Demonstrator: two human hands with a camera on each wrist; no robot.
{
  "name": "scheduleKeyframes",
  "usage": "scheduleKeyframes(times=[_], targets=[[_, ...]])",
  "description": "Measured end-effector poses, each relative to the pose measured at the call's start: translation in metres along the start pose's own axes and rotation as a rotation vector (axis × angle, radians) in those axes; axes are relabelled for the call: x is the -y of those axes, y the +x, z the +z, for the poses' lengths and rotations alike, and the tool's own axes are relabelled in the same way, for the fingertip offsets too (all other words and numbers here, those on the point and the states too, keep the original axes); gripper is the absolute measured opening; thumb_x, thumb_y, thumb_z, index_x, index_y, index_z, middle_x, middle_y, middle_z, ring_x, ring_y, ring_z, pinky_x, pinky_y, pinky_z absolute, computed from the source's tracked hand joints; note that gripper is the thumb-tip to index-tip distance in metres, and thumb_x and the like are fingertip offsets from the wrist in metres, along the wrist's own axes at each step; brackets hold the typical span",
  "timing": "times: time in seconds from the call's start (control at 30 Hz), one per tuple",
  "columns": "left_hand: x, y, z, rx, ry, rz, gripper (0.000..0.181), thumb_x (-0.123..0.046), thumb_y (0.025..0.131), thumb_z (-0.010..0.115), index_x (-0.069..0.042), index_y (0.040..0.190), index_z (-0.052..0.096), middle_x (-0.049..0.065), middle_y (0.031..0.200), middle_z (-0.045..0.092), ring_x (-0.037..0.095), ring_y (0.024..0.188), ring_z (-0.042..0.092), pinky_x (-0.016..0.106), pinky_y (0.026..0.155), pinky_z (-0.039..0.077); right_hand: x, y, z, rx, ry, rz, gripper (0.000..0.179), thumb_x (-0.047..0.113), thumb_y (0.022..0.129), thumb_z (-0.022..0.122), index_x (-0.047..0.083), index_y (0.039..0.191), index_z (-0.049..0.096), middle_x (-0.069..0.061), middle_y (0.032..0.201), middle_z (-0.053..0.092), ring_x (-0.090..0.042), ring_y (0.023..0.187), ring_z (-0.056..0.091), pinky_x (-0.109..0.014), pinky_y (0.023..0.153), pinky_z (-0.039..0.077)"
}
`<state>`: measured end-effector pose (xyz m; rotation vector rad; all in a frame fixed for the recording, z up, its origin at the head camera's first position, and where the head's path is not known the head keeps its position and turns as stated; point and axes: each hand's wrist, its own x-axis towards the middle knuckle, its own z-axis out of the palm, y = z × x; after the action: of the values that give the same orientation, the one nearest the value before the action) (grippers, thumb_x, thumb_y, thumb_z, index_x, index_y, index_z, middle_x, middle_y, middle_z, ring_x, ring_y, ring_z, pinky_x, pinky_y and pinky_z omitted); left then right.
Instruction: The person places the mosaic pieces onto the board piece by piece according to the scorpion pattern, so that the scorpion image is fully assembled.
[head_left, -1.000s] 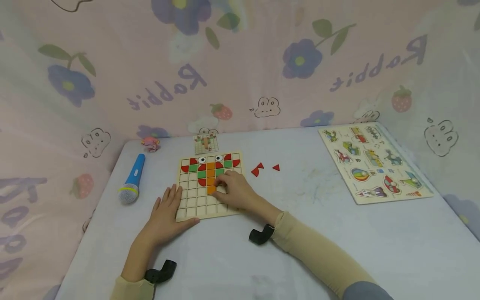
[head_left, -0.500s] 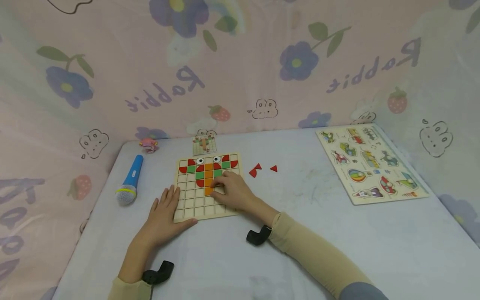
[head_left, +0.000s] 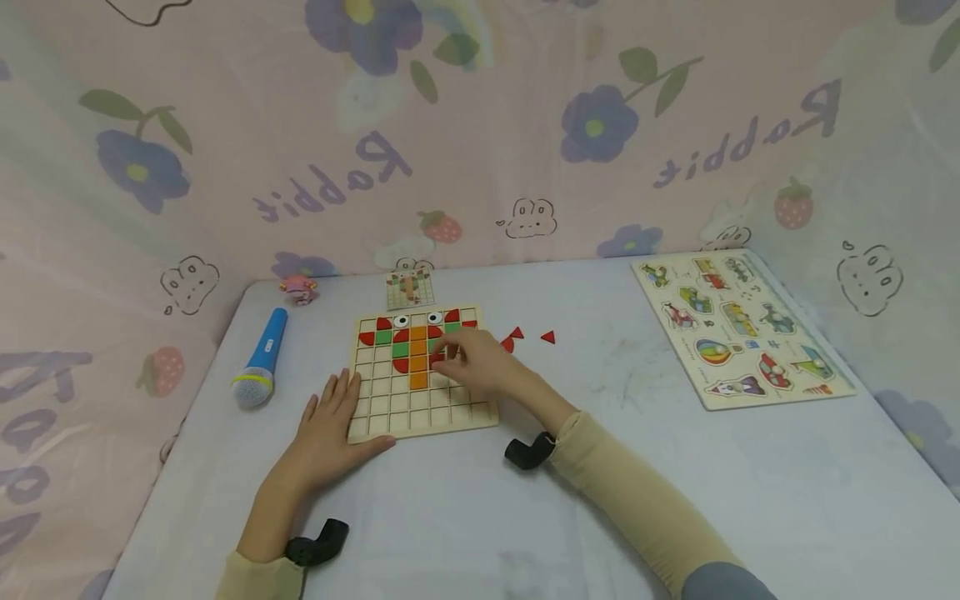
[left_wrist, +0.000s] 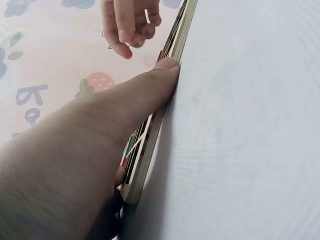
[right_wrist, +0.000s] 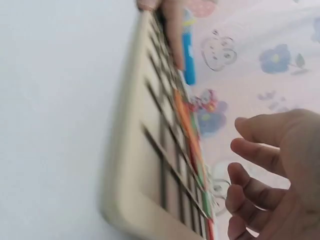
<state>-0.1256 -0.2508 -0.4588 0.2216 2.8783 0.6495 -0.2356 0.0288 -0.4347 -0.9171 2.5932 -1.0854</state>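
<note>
A wooden grid board [head_left: 382, 408] lies on the table, with orange, green and red tiles and two round eye pieces near its top. My left hand [head_left: 326, 437] rests along the board's left side, its thumb [left_wrist: 160, 80] stretched against the front edge. Above the board's right part, my right hand [head_left: 480, 362] hovers with loosely bent fingers; nothing shows between them in the right wrist view. Just left of those fingers is the column of orange tiles [head_left: 417, 358]. A red tile [head_left: 436, 362] sits beside that column, partly covered by the fingers.
Several loose red pieces [head_left: 548, 337] lie right of the board. A pattern card [head_left: 409, 289] is behind it. A blue toy microphone [head_left: 265, 354] and a pink figurine [head_left: 299, 289] are at the left. A picture puzzle board [head_left: 742, 333] lies at the right.
My right hand has lifted off the orange column and moved slightly up and right, uncovering a red tile beside it. The left hand has stayed on the board.
</note>
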Motion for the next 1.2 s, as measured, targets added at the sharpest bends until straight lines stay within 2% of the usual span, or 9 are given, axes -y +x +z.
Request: scheduleKeyframes(times=[0.27,0.47,0.57,0.73,0.9,1.1,1.2], targets=[[0.0,0.001,-0.001,0.001,0.006,0.003,0.123,-0.075,0.089,0.068,-0.001,0.169,0.012,0.025,0.176,0.006,0.046,0.163,0.001,0.069,0.128,0.001,-0.032,-0.012,-0.048,-0.118,-0.015,0.067,0.024,0.021,0.101,0.072,0.005,0.119,0.075,-0.007,0.099,0.069,-0.02,0.084,0.057,-0.031,0.073,0.047],[0.001,0.001,-0.002,0.001,0.012,0.006,0.123,-0.075,0.089,0.068,0.0,0.169,0.012,0.025,0.176,0.005,0.047,0.163,0.001,0.069,0.128,0.001,-0.064,-0.029,-0.067,-0.158,-0.064,0.123,0.023,0.015,0.097,0.072,0.005,0.117,0.076,-0.01,0.099,0.068,-0.022,0.085,0.056,-0.035,0.074,0.046],[0.001,0.001,-0.002,0.003,0.007,0.002,0.124,-0.075,0.088,0.069,-0.001,0.169,0.012,0.025,0.176,0.005,0.047,0.163,0.001,0.069,0.128,0.0,-0.077,-0.038,-0.07,-0.117,-0.085,0.133,0.026,0.011,0.094,0.073,0.008,0.12,0.077,-0.011,0.103,0.067,-0.024,0.088,0.055,-0.036,0.077,0.046],[0.001,0.0,-0.002,0.001,0.001,-0.001,0.124,-0.074,0.088,0.069,-0.001,0.169,0.012,0.025,0.176,0.006,0.047,0.163,0.0,0.069,0.127,0.001,-0.086,-0.047,-0.069,-0.032,-0.113,0.104,0.035,0.012,0.094,0.075,0.015,0.129,0.077,-0.01,0.106,0.064,-0.024,0.093,0.054,-0.036,0.081,0.045],[0.001,-0.001,-0.002,0.004,0.001,-0.001,0.124,-0.074,0.088,0.069,0.0,0.169,0.012,0.026,0.176,0.006,0.047,0.163,0.001,0.07,0.127,0.001,-0.087,-0.049,-0.065,-0.013,-0.12,0.066,0.038,0.014,0.096,0.075,0.018,0.134,0.076,-0.009,0.102,0.061,-0.023,0.09,0.049,-0.036,0.078,0.041],[0.0,-0.001,-0.001,0.004,-0.005,-0.002,0.124,-0.073,0.088,0.07,0.0,0.169,0.012,0.025,0.176,0.006,0.047,0.163,0.001,0.07,0.127,0.001,-0.085,-0.05,-0.061,-0.063,-0.189,0.055,0.019,0.019,0.095,0.077,0.012,0.114,0.076,-0.01,0.104,0.062,-0.025,0.097,0.052,-0.041,0.084,0.044],[-0.001,-0.001,-0.001,0.002,-0.003,0.002,0.124,-0.074,0.088,0.07,0.0,0.169,0.013,0.026,0.176,0.006,0.047,0.163,0.001,0.07,0.127,0.001,-0.082,-0.05,-0.06,-0.076,-0.192,0.077,0.022,0.022,0.095,0.079,0.011,0.114,0.077,-0.01,0.107,0.062,-0.026,0.098,0.052,-0.041,0.085,0.045]])
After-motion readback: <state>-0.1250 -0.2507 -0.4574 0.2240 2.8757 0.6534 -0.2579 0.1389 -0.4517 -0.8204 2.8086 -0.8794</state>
